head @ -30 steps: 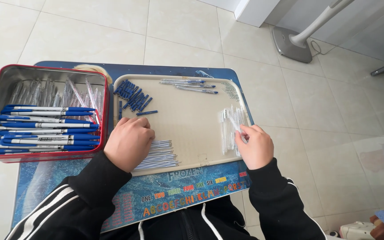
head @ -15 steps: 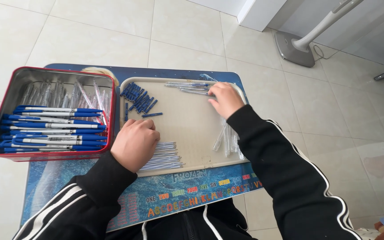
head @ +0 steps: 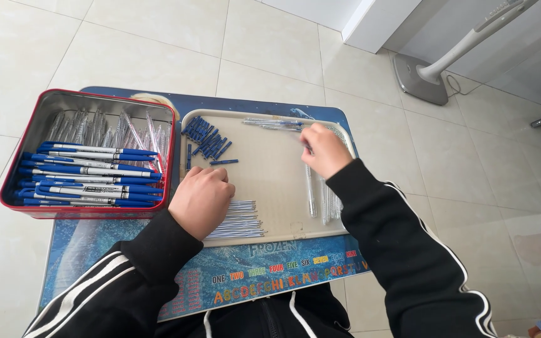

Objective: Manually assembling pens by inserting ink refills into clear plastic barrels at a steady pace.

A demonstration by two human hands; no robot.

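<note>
From the head camera I see my left hand (head: 200, 199) curled into a loose fist, resting on the beige tray (head: 270, 181) over the refills (head: 240, 220); I cannot tell whether it holds one. My right hand (head: 324, 149) pinches a thin pen part near the clear barrels (head: 322, 195). Blue caps (head: 206, 139) lie at the tray's far left. Finished pens (head: 89, 175) fill the red tin (head: 14, 164) beside it.

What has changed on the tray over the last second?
The right hand left the clear barrels at the tray's right edge and reached to the parts along the far rim; its grip can't be seen. The left hand stayed fisted on the refills. Blue caps and the red tin are unchanged.
</note>
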